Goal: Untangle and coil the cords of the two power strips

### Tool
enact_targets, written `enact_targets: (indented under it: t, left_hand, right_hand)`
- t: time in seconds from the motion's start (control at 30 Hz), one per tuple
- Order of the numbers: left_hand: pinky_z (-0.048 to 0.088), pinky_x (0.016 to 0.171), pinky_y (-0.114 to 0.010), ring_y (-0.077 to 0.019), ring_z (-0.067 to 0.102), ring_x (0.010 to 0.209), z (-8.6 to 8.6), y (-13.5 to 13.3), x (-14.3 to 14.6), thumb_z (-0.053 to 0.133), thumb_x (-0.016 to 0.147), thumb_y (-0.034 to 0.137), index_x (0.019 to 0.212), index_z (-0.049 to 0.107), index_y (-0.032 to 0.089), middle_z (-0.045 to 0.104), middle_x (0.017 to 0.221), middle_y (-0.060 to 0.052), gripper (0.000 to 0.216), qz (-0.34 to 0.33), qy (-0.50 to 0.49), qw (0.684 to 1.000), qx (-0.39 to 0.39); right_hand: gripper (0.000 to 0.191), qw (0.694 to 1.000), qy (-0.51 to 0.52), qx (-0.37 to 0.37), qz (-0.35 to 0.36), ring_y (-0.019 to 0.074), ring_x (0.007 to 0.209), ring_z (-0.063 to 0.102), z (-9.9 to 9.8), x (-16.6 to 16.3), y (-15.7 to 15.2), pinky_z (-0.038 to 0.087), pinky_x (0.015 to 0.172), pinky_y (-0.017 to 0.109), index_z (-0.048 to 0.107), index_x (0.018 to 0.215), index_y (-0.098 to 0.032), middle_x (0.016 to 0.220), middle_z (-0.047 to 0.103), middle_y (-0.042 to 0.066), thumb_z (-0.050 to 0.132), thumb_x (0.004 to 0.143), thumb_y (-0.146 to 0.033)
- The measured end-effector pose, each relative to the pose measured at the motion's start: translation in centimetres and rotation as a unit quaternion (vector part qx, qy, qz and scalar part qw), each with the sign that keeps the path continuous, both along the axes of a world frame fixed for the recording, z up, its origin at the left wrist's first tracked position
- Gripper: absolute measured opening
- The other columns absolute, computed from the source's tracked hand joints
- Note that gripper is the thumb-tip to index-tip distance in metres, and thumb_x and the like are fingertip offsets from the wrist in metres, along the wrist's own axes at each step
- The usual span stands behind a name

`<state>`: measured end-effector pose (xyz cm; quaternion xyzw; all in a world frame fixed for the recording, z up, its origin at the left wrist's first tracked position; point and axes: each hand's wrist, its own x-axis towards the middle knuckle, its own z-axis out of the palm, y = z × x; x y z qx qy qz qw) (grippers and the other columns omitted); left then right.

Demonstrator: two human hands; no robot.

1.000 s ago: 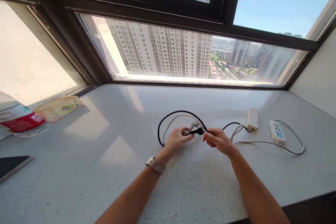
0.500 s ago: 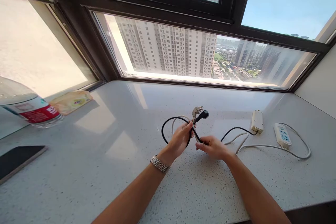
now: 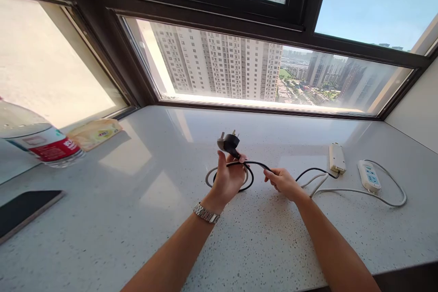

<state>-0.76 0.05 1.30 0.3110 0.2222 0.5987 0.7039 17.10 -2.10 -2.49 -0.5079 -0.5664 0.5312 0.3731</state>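
My left hand (image 3: 228,177) is closed around the plug ends of two power cords, one black and one white. Above its fingers a black plug (image 3: 232,142) stands up, and a paler plug (image 3: 221,140) sits against it, partly hidden, prongs pointing up and away. Below the plugs, loops of black cord (image 3: 253,178) and white cord (image 3: 207,177) hang around the left hand. My right hand (image 3: 280,183) pinches the cords a little to the right. From there they run on to two white power strips.
One power strip (image 3: 337,159) lies side-on at right; another, with blue sockets (image 3: 369,176), lies beside it in a cord curve. A water bottle (image 3: 44,139), a tissue pack (image 3: 96,133) and a dark flat phone-like slab (image 3: 27,212) are at left. Windows (image 3: 219,64) border the counter.
My left hand has turned palm-up, swinging the plugs left and upright. My right hand has slid slightly right along the cords, away from the left, and the loop has changed shape.
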Motion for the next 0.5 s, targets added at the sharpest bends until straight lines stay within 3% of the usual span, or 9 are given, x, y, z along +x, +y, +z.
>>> enact_targets:
  t: [0.13,0.33,0.5]
  left_hand:
    - [0.048,0.068,-0.028,-0.0170,0.050,0.072,-0.1,-0.1,-0.1,0.038,0.059,0.090,0.069,0.054,0.020,0.045,0.066,-0.002,0.072,-0.011,0.057,0.998,0.023]
    - [0.046,0.077,-0.030,-0.0184,0.051,0.082,-0.7,0.4,-1.0,0.052,0.071,0.072,0.054,0.049,0.019,0.048,0.074,-0.005,0.056,-0.108,0.048,0.992,0.036]
    - [0.044,0.080,-0.032,-0.0194,0.051,0.085,-0.9,0.4,-1.5,0.049,0.069,0.077,0.054,0.047,0.019,0.049,0.081,-0.006,0.060,-0.154,0.050,0.986,0.038]
  right_hand:
    - [0.052,0.996,0.046,-0.044,-0.061,0.0040,0.038,0.018,0.5,-0.1,0.1,0.012,0.037,0.021,0.049,0.064,-0.018,0.047,0.030,-0.010,0.062,0.065,-0.068]
    - [0.050,0.990,0.082,-0.042,-0.106,0.0037,0.037,0.019,1.3,-0.2,-0.3,0.014,0.036,0.021,0.047,0.062,-0.019,0.045,0.030,-0.010,0.067,0.063,-0.064]
    - [0.046,0.990,0.093,-0.006,-0.105,0.0044,0.038,0.019,1.1,0.2,-0.5,0.015,0.037,0.021,0.047,0.064,-0.019,0.046,0.031,-0.010,0.066,0.067,-0.060]
